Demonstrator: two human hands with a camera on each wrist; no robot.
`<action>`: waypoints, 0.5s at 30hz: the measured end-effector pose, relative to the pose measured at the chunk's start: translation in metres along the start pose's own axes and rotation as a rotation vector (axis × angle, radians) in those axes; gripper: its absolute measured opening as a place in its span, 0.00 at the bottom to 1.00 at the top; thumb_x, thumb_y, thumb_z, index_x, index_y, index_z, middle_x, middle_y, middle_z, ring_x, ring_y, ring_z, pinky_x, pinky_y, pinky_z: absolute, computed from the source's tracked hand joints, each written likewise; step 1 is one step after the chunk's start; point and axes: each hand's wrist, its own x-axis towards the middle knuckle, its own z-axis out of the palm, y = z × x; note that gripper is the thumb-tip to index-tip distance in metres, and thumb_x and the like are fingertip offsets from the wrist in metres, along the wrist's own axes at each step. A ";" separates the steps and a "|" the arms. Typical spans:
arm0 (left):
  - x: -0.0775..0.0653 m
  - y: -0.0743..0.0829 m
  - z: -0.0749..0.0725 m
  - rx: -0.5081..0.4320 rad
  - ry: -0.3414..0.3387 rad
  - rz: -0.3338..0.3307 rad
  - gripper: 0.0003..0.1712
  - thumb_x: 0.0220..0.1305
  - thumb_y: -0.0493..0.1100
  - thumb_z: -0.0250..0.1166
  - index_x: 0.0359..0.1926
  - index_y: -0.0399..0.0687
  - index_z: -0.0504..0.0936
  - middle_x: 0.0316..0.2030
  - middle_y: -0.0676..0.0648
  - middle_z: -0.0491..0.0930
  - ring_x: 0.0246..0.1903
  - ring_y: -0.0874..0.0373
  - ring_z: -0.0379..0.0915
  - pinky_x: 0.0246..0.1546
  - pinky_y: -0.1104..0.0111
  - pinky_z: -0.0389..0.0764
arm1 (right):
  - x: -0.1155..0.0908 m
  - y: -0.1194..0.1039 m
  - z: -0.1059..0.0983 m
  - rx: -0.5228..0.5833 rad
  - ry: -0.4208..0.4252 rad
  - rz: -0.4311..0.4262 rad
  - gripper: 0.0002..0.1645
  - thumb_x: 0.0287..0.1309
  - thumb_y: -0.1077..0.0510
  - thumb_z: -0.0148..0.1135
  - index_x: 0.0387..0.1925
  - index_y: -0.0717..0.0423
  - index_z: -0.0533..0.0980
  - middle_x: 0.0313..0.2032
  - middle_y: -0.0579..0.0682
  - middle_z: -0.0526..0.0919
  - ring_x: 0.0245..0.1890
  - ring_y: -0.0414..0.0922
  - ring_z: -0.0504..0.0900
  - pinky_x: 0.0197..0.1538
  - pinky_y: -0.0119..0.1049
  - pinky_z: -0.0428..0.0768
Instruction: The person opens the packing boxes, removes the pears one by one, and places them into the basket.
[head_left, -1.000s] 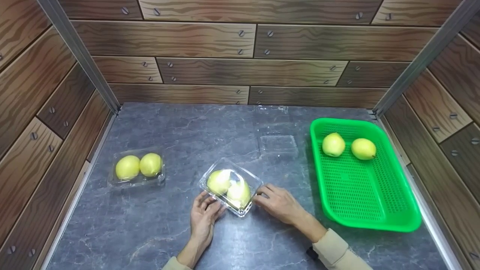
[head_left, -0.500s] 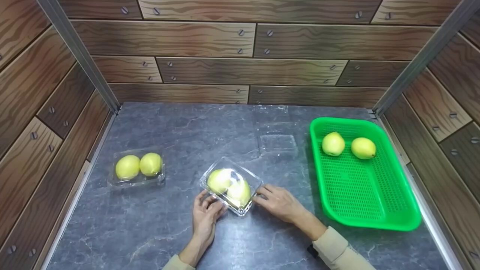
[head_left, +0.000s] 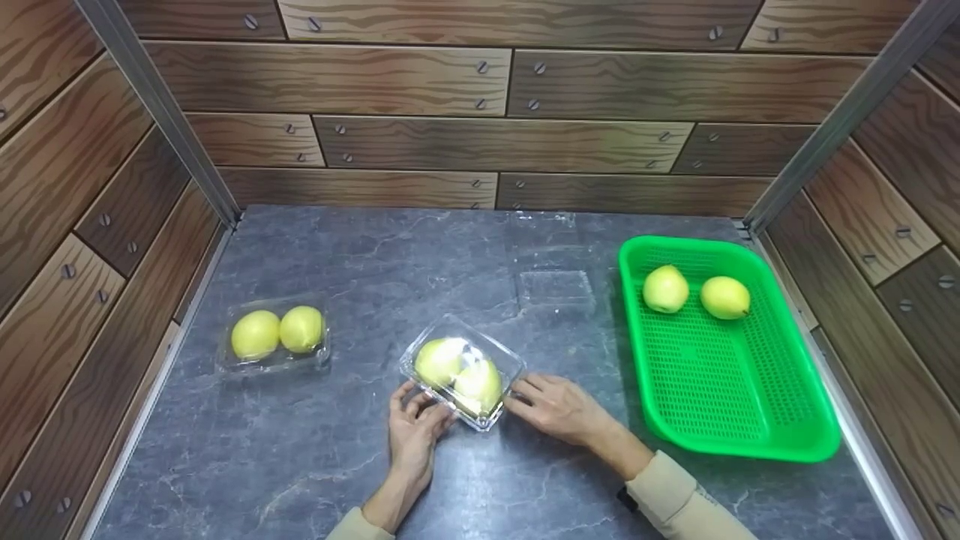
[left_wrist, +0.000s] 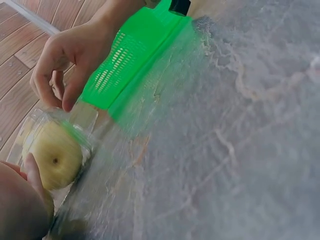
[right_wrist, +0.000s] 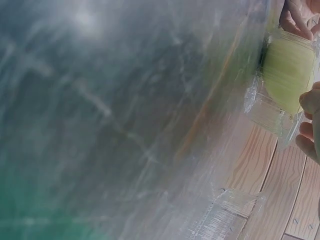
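Observation:
A clear plastic clamshell box point(head_left: 457, 328) sits angled on the table in front of me, its lid down over two yellow-green pears point(head_left: 480, 386). My left hand point(head_left: 412, 439) holds the box's near left edge, thumb and fingers at the rim. At the right corner, my right hand point(head_left: 561, 409) pinches the edge with curled fingers. In the left wrist view, a pear point(left_wrist: 56, 155) shows through the plastic beside my left thumb, and the right hand point(left_wrist: 75, 62) reaches down to the box's far side. The right wrist view catches the box point(right_wrist: 272, 117) and fingertips at its upper right.
Another clamshell point(head_left: 274, 365) with two pears stands at the left. A green perforated basket point(head_left: 705, 397) on the right holds two loose pears point(head_left: 666, 289). Clear container parts point(head_left: 556, 289) lie toward the back, left of the basket. Wood-patterned walls point(head_left: 480, 142) enclose the table.
Both hands stay at the clamshell's edges; the left hand has shifted very slightly to the right. The box and the other things have not visibly moved.

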 end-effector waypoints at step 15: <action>0.003 0.000 0.005 0.011 0.018 0.000 0.46 0.57 0.19 0.63 0.70 0.44 0.52 0.45 0.48 0.76 0.29 0.64 0.78 0.31 0.74 0.88 | 0.005 0.005 0.012 -0.076 0.088 -0.143 0.20 0.80 0.58 0.44 0.41 0.46 0.84 0.40 0.44 0.88 0.40 0.41 0.86 0.48 0.30 0.92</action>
